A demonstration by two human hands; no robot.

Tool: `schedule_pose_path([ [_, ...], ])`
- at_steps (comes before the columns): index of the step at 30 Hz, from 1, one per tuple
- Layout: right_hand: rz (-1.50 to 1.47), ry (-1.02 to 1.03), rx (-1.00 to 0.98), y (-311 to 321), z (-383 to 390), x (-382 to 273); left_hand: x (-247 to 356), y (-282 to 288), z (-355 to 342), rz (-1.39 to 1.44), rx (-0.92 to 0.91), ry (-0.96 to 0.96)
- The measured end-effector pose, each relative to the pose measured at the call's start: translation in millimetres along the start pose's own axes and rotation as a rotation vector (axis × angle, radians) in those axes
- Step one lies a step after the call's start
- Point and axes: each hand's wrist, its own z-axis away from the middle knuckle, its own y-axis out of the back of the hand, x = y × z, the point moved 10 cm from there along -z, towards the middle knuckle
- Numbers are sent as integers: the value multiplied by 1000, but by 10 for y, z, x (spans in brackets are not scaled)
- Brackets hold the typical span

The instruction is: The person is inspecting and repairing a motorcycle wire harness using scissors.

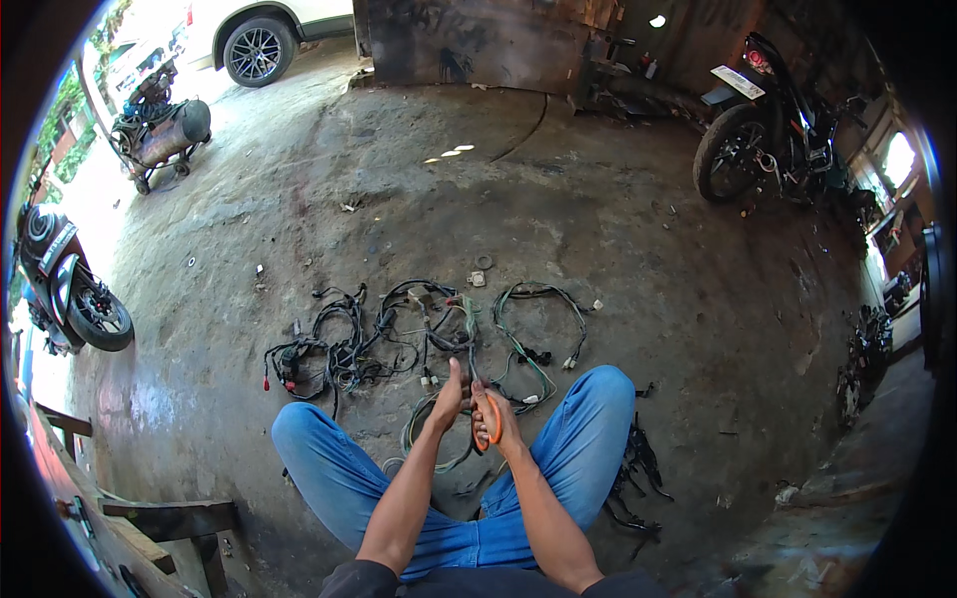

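Note:
In the centre, my right hand (494, 417) is closed round an orange-handled hand tool (484, 437), probably scissors or pliers, its working end hard to make out. My left hand (451, 399) is just left of it, thumb pointing up and fingers curled at a grey wire bundle (471, 351); what exactly they grip is partly hidden. Tangled black wiring harnesses (354, 354) with several connectors lie on the concrete beyond my hands, and a looped green-and-black harness (546, 379) lies to the right. My legs (588, 419) are bent on either side.
A motorcycle (85, 304) stands at left, another (738, 149) at back right. An air compressor (164, 140) and white car (279, 20) are at back left. A wooden frame (169, 518) is at lower left; black cables or parts (638, 468) lie beside my right leg.

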Motion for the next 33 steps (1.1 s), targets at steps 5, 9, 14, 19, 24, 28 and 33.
schedule_pose_path([
  [5,203,152,-11,-7,75,62,374,-1,-225,192,-37,124],
  [9,63,65,-134,-146,89,79,395,101,-191,209,65,128],
  [14,174,164,-41,-57,101,108,563,-1,-24,135,117,126],
  [19,249,233,-10,-106,109,117,532,164,-55,164,111,141],
  [24,213,225,-1,-92,184,123,511,130,65,263,166,87],
  [28,-57,83,-169,-267,224,226,465,249,102,273,186,96],
  [33,-252,-27,-256,-391,287,290,253,190,84,311,97,161],
])
